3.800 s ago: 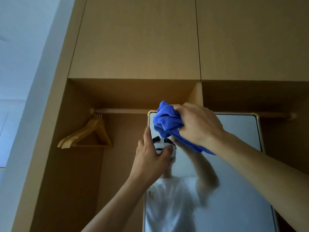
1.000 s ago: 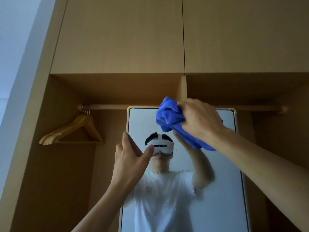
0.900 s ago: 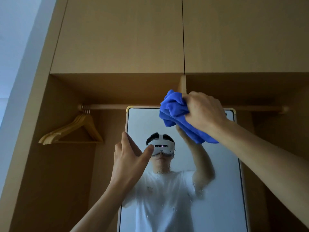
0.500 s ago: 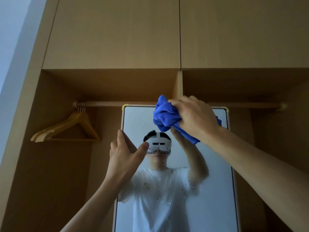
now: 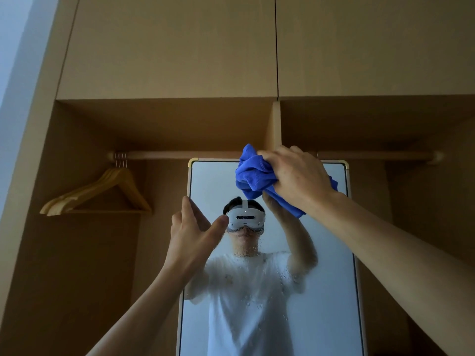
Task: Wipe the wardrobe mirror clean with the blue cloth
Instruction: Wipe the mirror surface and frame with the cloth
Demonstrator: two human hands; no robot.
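Wooden wardrobe (image 5: 167, 47) panels fill the view, with a strip of pale wall (image 5: 15, 73) far out past the left hand's side. Above both hands sit 2 closed upper doors (image 5: 359, 47), and below them 2 open compartments split by 1 upright divider (image 5: 276, 124) that ends just above the right hand. The compartment on the left hand's side holds a rail (image 5: 180, 155) with a bunch of wooden hangers (image 5: 102, 191), well apart from the left hand and at about the height of its fingertips; 4 metal hooks show on the rail (the hangers overlap too closely to count apart). On the right hand's side, the other compartment shows only its stretch of rail.

1 mirror (image 5: 329, 278) with a light frame and brass-coloured corners stands in front of the divider, under both hands. Water droplets (image 5: 257, 301) speckle its lower glass, below the left thumb. It reflects a person in a white T-shirt wearing a white headset (image 5: 245, 218).

1 blue cloth (image 5: 253, 176) is bunched in the right hand (image 5: 295, 176), whose fingers curl tightly round it at the mirror's top edge, the wad bulging out toward the left hand and a tail hanging below the wrist. The left hand (image 5: 192, 235) is spread wide, fingers straight up along the mirror's left frame, thumb angled out over the glass; how hard it presses cannot be told.
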